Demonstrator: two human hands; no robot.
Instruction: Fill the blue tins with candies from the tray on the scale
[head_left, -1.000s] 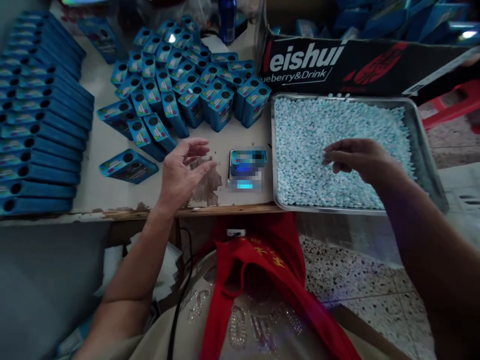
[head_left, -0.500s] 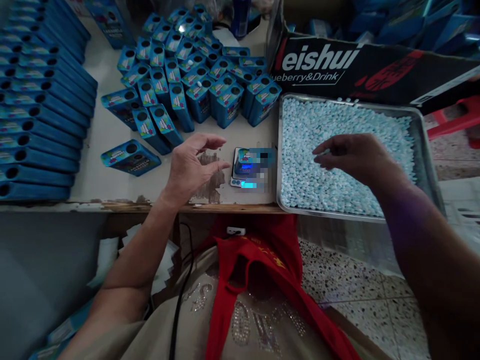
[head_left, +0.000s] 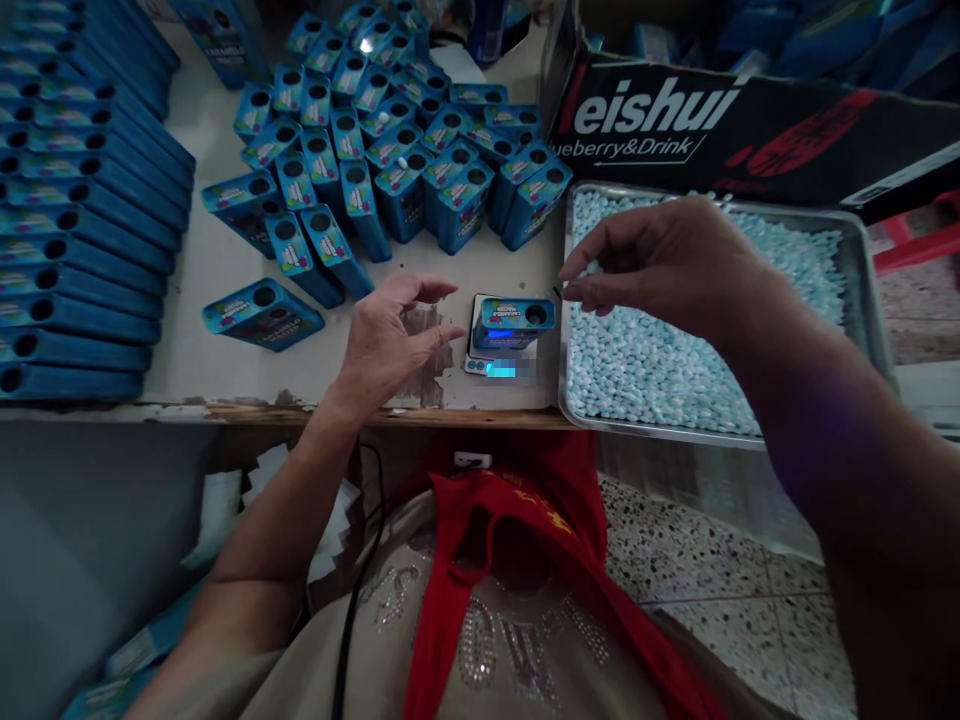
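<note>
A blue box [head_left: 517, 318] with a round dark hole in its top stands on a small digital scale [head_left: 477, 364]. Just left of it is my left hand [head_left: 401, 330], thumb and fingers apart, holding nothing. My right hand [head_left: 645, 265] hovers over the left part of a metal tray [head_left: 564, 385] of pale blue candies [head_left: 652, 380]. Its thumb and fingertips are close together near the box's hole; anything between them is too small to make out. Another blue box [head_left: 264, 315] stands apart on the left.
Many blue boxes [head_left: 457, 205] stand grouped behind the scale, and long rows of them [head_left: 82, 250] fill the left side. A black carton [head_left: 652, 120] sits behind the tray. The table's front edge [head_left: 360, 416] runs below my hands.
My right hand has moved left from over the middle of the tray toward the box on the scale. My left hand has stayed nearly still, fingers apart.
</note>
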